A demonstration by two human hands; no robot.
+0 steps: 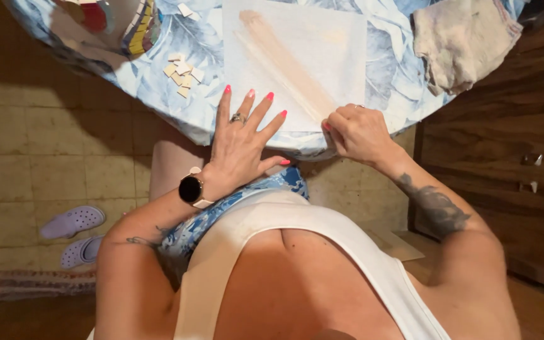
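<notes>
Just one view here, a head cam worn by the person, pointing almost straight down over their own chest. It's close in: the near edge of the round table (177, 119) sits mid-frame, and its far side is cut off by the top. The tiled floor (45, 157) fills the left side, a wooden cabinet (505, 151) the right. No second view to overlap with.
</notes>
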